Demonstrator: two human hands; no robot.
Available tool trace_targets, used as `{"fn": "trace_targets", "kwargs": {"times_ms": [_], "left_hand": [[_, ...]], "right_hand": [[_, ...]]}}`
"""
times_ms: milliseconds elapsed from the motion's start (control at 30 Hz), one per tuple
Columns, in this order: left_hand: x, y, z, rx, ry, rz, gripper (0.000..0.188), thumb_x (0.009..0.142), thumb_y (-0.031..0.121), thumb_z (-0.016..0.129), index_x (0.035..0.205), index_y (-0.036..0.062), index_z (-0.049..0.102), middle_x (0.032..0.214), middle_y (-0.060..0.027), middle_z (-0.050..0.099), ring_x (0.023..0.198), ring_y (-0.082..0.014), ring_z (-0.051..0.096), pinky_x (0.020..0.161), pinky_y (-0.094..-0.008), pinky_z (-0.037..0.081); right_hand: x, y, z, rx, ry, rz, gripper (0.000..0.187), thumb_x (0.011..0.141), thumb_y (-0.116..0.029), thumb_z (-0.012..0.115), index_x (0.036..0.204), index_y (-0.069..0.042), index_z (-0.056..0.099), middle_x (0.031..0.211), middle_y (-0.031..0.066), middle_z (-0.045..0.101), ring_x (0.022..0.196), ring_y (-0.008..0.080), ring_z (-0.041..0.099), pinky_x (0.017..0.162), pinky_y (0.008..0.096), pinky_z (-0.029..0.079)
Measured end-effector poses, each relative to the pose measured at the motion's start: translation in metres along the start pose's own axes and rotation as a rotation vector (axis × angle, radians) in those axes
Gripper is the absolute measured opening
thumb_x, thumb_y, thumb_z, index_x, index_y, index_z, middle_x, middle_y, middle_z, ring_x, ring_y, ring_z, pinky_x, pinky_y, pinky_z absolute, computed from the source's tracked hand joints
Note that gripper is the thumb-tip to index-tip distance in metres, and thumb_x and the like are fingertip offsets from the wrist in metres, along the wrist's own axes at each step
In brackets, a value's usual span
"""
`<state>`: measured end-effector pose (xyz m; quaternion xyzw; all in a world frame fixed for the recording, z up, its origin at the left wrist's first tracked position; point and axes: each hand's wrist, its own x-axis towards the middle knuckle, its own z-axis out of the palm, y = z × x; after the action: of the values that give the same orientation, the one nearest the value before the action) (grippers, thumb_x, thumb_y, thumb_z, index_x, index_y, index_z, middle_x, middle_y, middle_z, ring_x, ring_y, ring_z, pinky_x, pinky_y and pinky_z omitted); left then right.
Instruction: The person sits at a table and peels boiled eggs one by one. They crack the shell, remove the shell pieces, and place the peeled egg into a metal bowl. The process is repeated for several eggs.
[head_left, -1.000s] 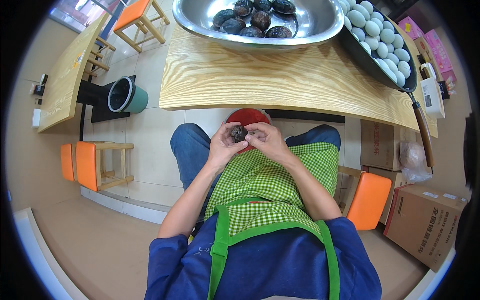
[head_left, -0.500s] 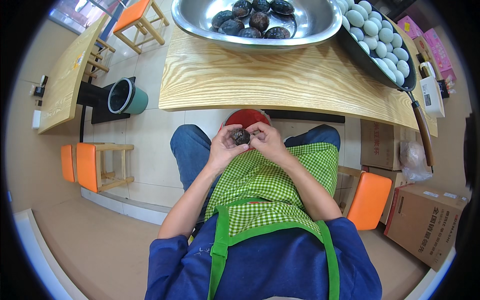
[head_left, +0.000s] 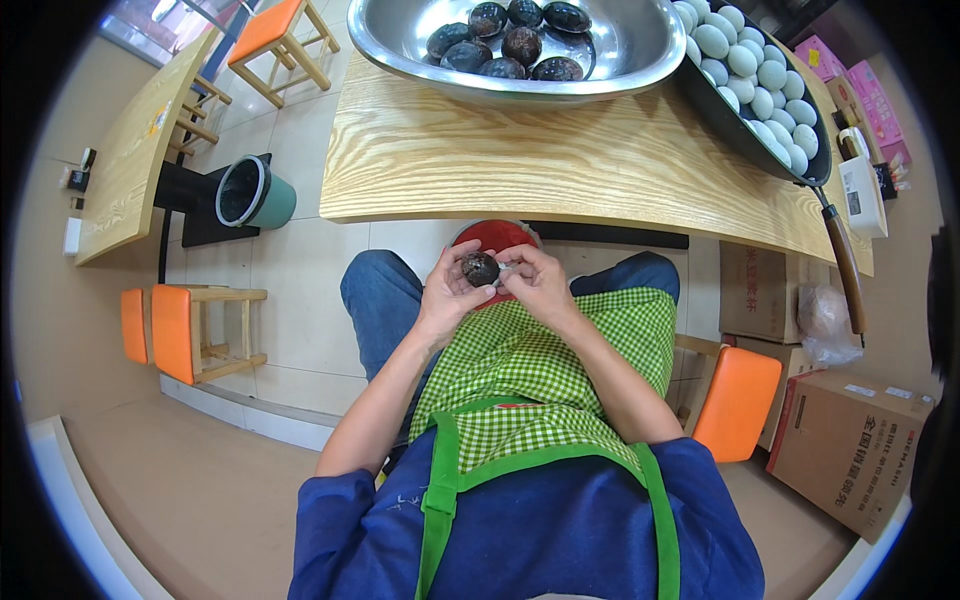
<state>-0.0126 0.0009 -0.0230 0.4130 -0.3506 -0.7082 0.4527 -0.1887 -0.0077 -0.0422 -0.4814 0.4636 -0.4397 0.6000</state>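
Between the thumb and fingers of my left hand (head_left: 450, 290) is a dark brown-black preserved egg (head_left: 480, 268). My right hand (head_left: 538, 285) is closed in a pinch at the egg's right side. A small pale piece (head_left: 505, 269), which looks like eggshell, shows at its fingertips. Both hands are over my lap, above a red bucket (head_left: 495, 236) partly hidden by them. Up on the table, a steel basin (head_left: 640, 70) holds several similar dark eggs (head_left: 522, 45). To its right, a dark pan (head_left: 720, 105) is full of pale blue-green eggs (head_left: 742, 60).
The wooden table's (head_left: 450, 165) front edge runs just beyond my hands. The pan's handle (head_left: 846, 262) sticks out past that edge. A green bin (head_left: 270, 200) stands at left, orange chairs (head_left: 172, 335) (head_left: 738, 403) on both sides. Cardboard boxes (head_left: 845, 450) are stacked at right.
The dark egg has turned slightly in my left hand, and more of its surface shows. My right fingertips have drawn a little away from it, with the pale piece now visible.
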Motion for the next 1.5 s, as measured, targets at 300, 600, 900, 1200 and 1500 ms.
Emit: {"fn": "trace_targets", "kwargs": {"times_ms": [300, 600, 900, 1200, 1500], "left_hand": [[0.002, -0.007, -0.001, 0.132, 0.064, 0.136, 0.061, 0.075, -0.005, 0.078, 0.128, -0.0008, 0.048, 0.122, -0.0131, 0.06, 0.105, -0.0171, 0.061, 0.086, -0.0296, 0.056], [0.001, -0.007, 0.004, 0.177, 0.064, 0.103, 0.063, 0.073, -0.004, 0.081, 0.128, 0.0, 0.05, 0.109, -0.0094, 0.063, 0.099, -0.0157, 0.063, 0.084, -0.0281, 0.056], [0.002, -0.005, -0.001, 0.245, 0.056, 0.082, 0.064, 0.075, -0.005, 0.078, 0.131, -0.0004, 0.047, 0.113, -0.0105, 0.062, 0.101, -0.0159, 0.063, 0.084, -0.0282, 0.056], [0.0, -0.007, -0.001, 0.225, 0.0, 0.087, 0.06, 0.078, -0.004, 0.075, 0.131, 0.0003, 0.047, 0.11, -0.0099, 0.063, 0.09, -0.0147, 0.065, 0.068, -0.0251, 0.059], [0.002, -0.012, -0.001, 0.275, 0.019, 0.122, 0.056, 0.079, -0.005, 0.074, 0.128, -0.0006, 0.048, 0.105, -0.0095, 0.064, 0.088, -0.0142, 0.066, 0.065, -0.0247, 0.06]], "right_hand": [[0.004, 0.007, 0.002, -0.02, -0.054, -0.056, 0.019, 0.087, -0.003, 0.069, 0.103, 0.003, 0.062, 0.09, 0.0064, 0.067, 0.074, 0.0093, 0.066, 0.062, 0.0233, 0.053], [0.0, 0.009, -0.002, -0.003, -0.039, -0.02, 0.023, 0.088, 0.003, 0.057, 0.11, 0.004, 0.059, 0.091, 0.0087, 0.067, 0.076, 0.0097, 0.065, 0.065, 0.0239, 0.052], [-0.001, -0.008, -0.004, 0.101, -0.176, 0.093, 0.034, 0.09, 0.001, 0.058, 0.124, 0.003, 0.059, 0.106, 0.0078, 0.062, 0.079, 0.0094, 0.064, 0.067, 0.0236, 0.053], [0.0, -0.014, -0.005, -0.112, -0.205, -0.071, 0.03, 0.091, 0.001, 0.057, 0.121, 0.006, 0.059, 0.1, 0.0107, 0.056, 0.081, 0.0168, 0.069, 0.066, 0.0266, 0.056], [-0.003, -0.012, -0.001, -0.197, -0.105, -0.175, 0.026, 0.087, 0.003, 0.057, 0.112, 0.006, 0.061, 0.1, 0.0126, 0.06, 0.08, 0.0181, 0.069, 0.067, 0.0283, 0.057]]}}
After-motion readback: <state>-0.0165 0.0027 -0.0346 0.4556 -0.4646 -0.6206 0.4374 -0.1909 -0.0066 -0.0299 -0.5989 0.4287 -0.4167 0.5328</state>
